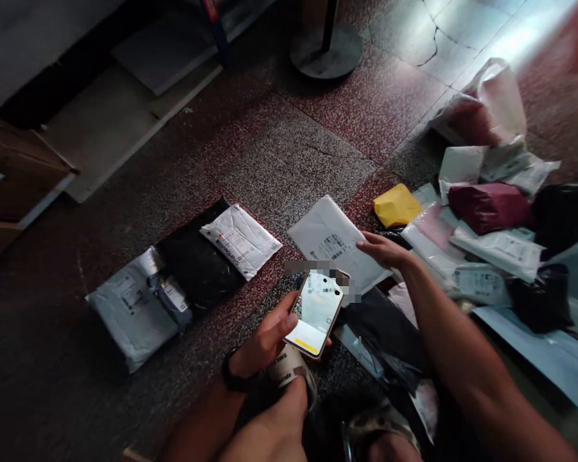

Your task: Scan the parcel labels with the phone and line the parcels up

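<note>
Fingers of the left hand (pixel 264 340) are wrapped round a phone (pixel 318 311), screen up and lit, held over the knees. The right hand (pixel 383 249) lies flat and unclenched, fingertips pressing the near edge of a white parcel (pixel 327 240) on the floor (pixel 279 154). To the left, well apart, lie a grey parcel (pixel 130 308), a black bag (pixel 197 256) and another white packet (pixel 241 239) resting on it. A heap of parcels (pixel 491 244) sits to the right. The room is dim, so I reckon the label could read badly, and the one-handed phone grip might slip.
</note>
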A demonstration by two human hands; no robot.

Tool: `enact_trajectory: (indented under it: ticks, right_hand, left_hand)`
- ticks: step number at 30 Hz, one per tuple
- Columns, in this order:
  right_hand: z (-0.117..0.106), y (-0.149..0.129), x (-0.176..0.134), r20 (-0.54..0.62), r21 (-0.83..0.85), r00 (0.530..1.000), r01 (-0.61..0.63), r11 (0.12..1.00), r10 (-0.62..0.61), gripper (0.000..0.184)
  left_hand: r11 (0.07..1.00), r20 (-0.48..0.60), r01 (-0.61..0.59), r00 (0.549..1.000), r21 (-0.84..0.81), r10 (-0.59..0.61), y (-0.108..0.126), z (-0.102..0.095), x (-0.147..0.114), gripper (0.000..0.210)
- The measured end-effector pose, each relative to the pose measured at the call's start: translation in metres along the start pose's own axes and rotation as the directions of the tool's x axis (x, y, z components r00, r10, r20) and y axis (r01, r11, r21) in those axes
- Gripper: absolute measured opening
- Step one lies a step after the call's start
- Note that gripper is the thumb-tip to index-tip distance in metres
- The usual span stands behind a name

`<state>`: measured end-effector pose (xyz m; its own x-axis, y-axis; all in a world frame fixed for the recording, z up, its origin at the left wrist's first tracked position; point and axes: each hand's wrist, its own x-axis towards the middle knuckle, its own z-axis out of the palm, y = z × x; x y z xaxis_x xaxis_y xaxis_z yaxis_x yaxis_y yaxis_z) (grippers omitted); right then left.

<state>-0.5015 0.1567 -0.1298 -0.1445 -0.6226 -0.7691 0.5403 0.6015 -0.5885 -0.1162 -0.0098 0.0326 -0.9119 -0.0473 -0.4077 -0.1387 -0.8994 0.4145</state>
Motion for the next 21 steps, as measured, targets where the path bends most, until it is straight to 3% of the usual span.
enact_trajectory:
  ticks: [3,6,16,21]
  right_hand:
    - [-0.013,-0.032,0.006,0.134,-0.078,0.986,-0.087,0.993,0.097,0.081]
    - [-0.019,-0.045,0.017,0.181,-0.154,0.965,-0.163,0.975,0.19,0.08]
    - [-0.02,-0.042,0.027,0.078,-0.149,0.957,-0.265,0.953,0.279,0.077]
    - [-0.02,-0.041,0.029,0.119,-0.161,0.957,-0.244,0.956,0.264,0.081]
  left_hand:
    - [1.0,0.009,0.01,1.0,0.015,-0.01,0.0,0.006,0.002,0.064]
    - [1.0,0.009,0.008,1.0,0.003,-0.008,-0.002,0.011,-0.001,0.067]
    - [1.0,-0.071,0.008,0.997,0.028,-0.006,-0.005,0.017,-0.006,0.065]
    - [0.995,-0.147,0.07,0.987,0.068,-0.059,-0.001,0.021,-0.007,0.067]
